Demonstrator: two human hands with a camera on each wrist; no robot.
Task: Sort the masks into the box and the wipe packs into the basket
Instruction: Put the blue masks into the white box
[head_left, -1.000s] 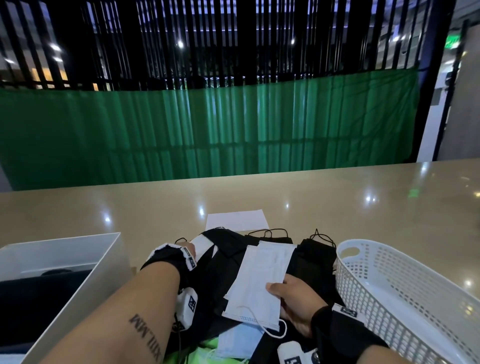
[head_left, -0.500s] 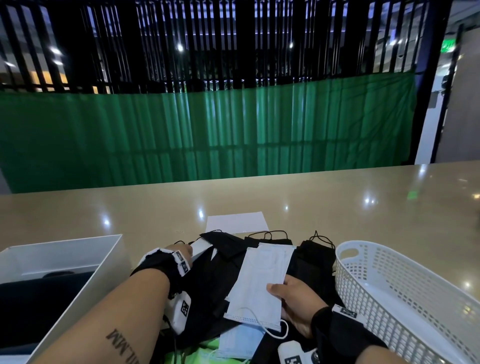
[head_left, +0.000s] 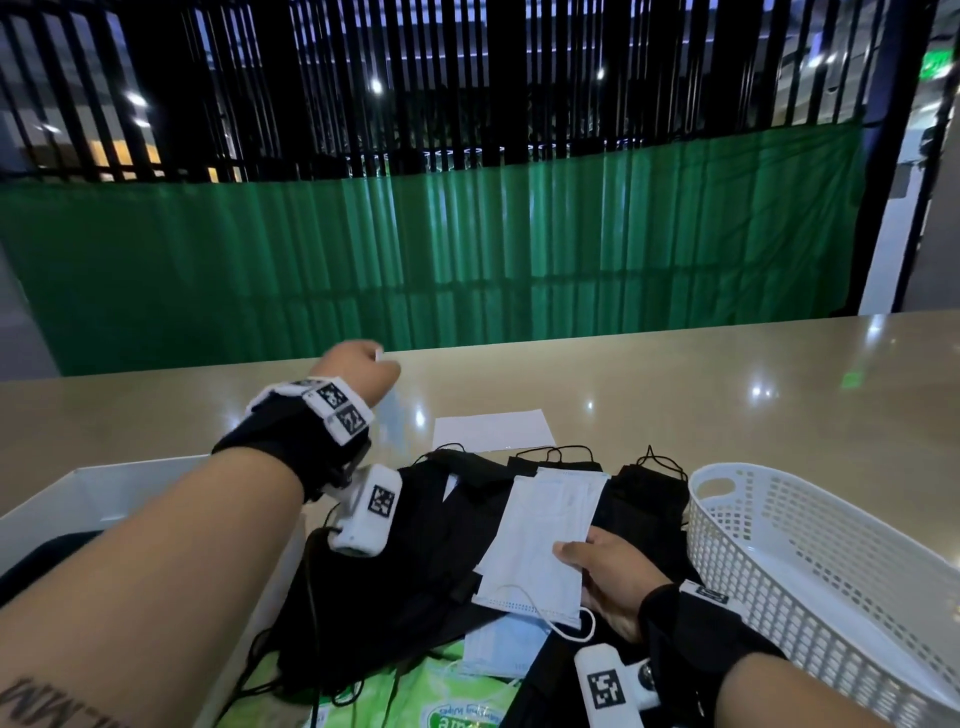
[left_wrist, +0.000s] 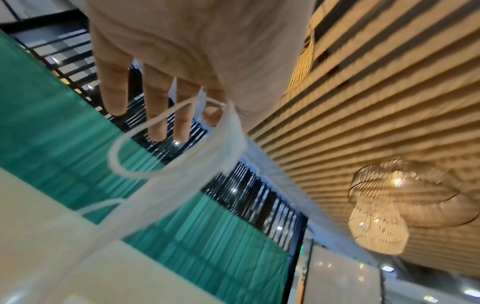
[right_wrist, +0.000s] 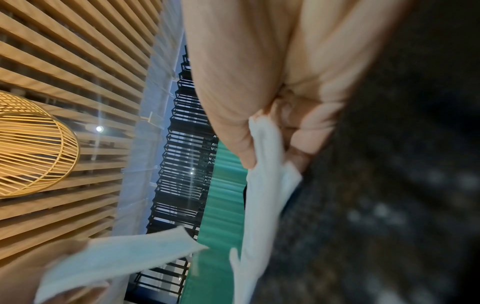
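My left hand (head_left: 358, 366) is raised above the table and pinches a pale blue mask (head_left: 393, 422) that hangs behind the wrist. In the left wrist view, thumb and forefinger of the left hand (left_wrist: 217, 110) nip the pale blue mask (left_wrist: 182, 170) at its edge, and the other fingers are straight. My right hand (head_left: 571, 553) holds a white mask (head_left: 540, 535) over a pile of black masks (head_left: 415, 571), thumb on top. The right wrist view shows the right hand (right_wrist: 262, 144) pinching that white mask (right_wrist: 265, 185). A green wipe pack (head_left: 441, 704) lies partly under the pile.
A white box (head_left: 88, 486) stands at the left with something dark inside. A white perforated basket (head_left: 810, 525) stands at the right. Another pale blue mask (head_left: 498, 649) lies near the front, and a white sheet (head_left: 493, 428) lies behind the pile.
My left hand has risen from the pile, lifting a pale blue mask up and to the left. The right hand still holds the white mask in the same place.
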